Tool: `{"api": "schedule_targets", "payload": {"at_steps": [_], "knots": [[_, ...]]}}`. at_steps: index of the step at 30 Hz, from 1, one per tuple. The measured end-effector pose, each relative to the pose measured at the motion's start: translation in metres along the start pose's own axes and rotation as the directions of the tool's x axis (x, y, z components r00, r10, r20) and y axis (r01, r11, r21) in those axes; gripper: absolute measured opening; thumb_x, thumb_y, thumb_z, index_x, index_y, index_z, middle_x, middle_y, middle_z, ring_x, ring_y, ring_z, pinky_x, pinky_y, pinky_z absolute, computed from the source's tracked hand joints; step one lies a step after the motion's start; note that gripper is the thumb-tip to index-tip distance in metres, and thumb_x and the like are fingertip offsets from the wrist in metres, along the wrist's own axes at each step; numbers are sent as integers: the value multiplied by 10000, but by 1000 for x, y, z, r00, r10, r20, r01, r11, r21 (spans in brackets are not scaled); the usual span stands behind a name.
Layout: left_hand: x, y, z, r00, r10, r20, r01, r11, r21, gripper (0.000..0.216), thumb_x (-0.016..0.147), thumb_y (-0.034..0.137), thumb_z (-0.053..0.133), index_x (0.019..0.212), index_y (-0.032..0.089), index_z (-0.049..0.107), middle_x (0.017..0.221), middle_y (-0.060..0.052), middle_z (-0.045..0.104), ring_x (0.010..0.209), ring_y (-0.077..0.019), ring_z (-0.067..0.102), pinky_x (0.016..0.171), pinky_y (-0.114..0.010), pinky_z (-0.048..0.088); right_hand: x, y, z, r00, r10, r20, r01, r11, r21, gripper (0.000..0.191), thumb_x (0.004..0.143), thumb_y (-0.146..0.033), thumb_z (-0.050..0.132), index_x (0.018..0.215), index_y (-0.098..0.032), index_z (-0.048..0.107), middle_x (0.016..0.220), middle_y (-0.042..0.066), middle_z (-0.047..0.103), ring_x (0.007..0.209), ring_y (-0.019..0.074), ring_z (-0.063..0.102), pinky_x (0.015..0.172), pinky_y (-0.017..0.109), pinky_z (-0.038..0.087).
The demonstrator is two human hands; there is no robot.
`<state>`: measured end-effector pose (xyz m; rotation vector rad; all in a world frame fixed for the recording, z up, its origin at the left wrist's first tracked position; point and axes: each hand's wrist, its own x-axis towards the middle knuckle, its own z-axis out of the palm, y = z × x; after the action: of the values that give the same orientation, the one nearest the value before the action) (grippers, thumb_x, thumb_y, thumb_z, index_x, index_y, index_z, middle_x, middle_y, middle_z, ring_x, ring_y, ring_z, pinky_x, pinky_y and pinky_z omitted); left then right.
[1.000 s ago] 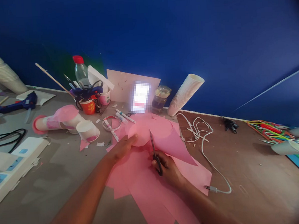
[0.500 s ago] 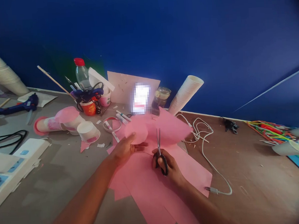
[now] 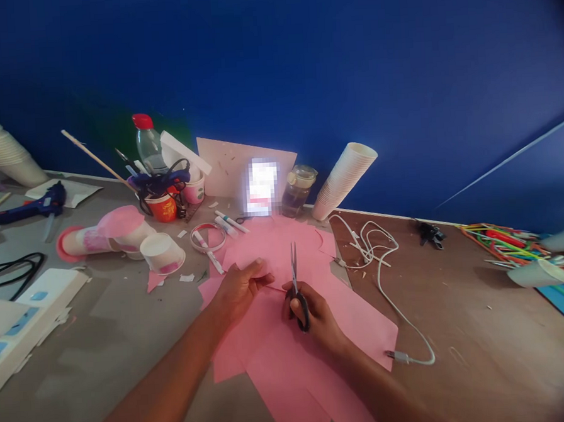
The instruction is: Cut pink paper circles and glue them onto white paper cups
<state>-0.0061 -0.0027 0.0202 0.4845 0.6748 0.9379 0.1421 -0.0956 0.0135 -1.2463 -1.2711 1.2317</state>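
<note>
A desk (image 3: 439, 329), grey on the left and brown on the right, runs up to a deep blue wall (image 3: 302, 59). Overlapping sheets of pink paper (image 3: 290, 374) cover its middle, under both hands. The right hand (image 3: 318, 316) is closed around the black handles of a pair of scissors (image 3: 295, 278), blades slightly parted and pointing toward the wall. The left hand (image 3: 241, 289), just beside, is over the paper with thumb raised and fingers curled; whether it pinches a sheet, I cannot tell. Along the wall stand a red-capped bottle (image 3: 149, 145), a pale board (image 3: 220, 167), a bright, blurred-out screen (image 3: 262, 187), a jar (image 3: 300, 188) and a leaning stack of paper cups (image 3: 344, 182). A power strip (image 3: 54, 295) lies at left; a white cable (image 3: 400, 356) loops at right.
</note>
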Motion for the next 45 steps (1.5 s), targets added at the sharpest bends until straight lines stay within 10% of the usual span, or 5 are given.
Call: {"api": "schedule_targets", "payload": {"at_steps": [45], "knots": [[-6, -14, 4, 999, 52, -11, -47, 964, 263, 181, 674, 269, 691, 615, 127, 595, 598, -21, 595, 625, -162, 616, 720, -347, 519, 2, -6, 11, 992, 113, -55, -116, 991, -62, 336, 844, -451, 501, 1014, -162, 499, 584, -41, 475, 503, 96, 408, 473, 224, 340]]}}
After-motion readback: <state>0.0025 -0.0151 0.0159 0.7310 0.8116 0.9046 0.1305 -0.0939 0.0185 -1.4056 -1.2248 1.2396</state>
